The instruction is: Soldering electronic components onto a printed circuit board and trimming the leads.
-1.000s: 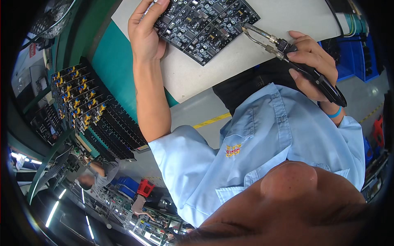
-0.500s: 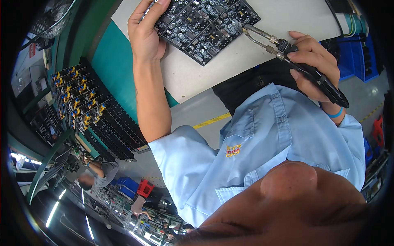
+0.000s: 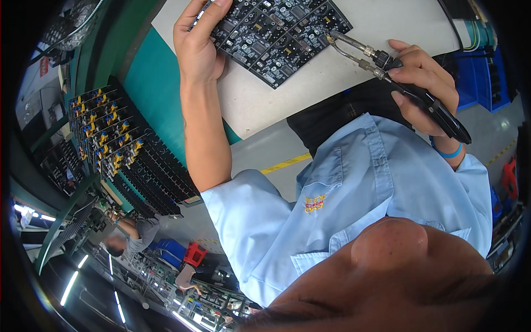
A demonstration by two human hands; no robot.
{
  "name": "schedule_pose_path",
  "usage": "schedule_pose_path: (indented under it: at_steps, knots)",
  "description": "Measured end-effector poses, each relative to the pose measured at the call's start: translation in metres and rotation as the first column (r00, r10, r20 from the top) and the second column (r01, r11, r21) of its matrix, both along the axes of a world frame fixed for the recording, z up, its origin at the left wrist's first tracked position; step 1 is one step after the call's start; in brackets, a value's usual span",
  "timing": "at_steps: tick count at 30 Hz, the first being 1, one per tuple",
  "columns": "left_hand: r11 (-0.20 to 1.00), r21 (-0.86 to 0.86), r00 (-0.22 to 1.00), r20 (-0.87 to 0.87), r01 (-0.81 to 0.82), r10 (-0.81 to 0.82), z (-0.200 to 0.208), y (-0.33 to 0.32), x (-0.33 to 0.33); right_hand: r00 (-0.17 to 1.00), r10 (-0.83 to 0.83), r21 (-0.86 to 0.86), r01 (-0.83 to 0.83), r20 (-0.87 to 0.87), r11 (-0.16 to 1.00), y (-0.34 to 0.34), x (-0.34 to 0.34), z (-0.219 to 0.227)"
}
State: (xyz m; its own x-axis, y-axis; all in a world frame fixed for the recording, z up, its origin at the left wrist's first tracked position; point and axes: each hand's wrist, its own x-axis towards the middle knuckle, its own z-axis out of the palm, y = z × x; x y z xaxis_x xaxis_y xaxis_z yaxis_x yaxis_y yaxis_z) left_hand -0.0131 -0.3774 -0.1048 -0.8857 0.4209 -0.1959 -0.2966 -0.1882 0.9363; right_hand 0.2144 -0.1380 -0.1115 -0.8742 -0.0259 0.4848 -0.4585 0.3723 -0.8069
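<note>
1. Fingers of the left hand close on the board at its left edge, thumb on top.
2. The right hand curls snugly around the iron by its black handle.
3. The board is far, over the mat; the tip sits at its right side, though I cannot tell if they touch.
4. Good work here asks for a steady left grip and light tip control, clear of neighbouring parts.
</note>
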Motion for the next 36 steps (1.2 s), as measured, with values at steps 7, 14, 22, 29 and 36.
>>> schedule_pose_path:
  at_steps: [7, 14, 22, 29, 36]
  knots:
    - [1.000, 0.002, 1.000, -0.006, 0.003, -0.003, 0.000, 0.000, 0.001, 1.000, 0.003, 0.013, -0.003, 0.010, 1.000, 0.001, -0.001, 0.002]
    - [1.000, -0.004, 1.000, -0.008, 0.001, -0.001, -0.001, 0.000, 0.000, 1.000, 0.007, 0.014, -0.007, 0.006, 1.000, 0.001, -0.002, 0.000]
    - [1.000, 0.010, 1.000, 0.027, 0.003, -0.004, -0.003, -0.001, -0.002, 0.998, -0.030, -0.035, 0.028, -0.057, 0.999, 0.020, -0.007, 0.000]
    - [1.000, 0.001, 0.999, 0.050, -0.006, 0.006, -0.001, 0.004, -0.002, 0.743, -0.597, -0.139, 0.654, 0.303, 0.744, 0.041, -0.033, -0.040]
    - [1.000, 0.012, 1.000, 0.023, 0.007, -0.007, -0.003, -0.001, -0.002, 0.978, -0.208, 0.016, 0.208, -0.025, 0.978, 0.016, -0.003, -0.001]
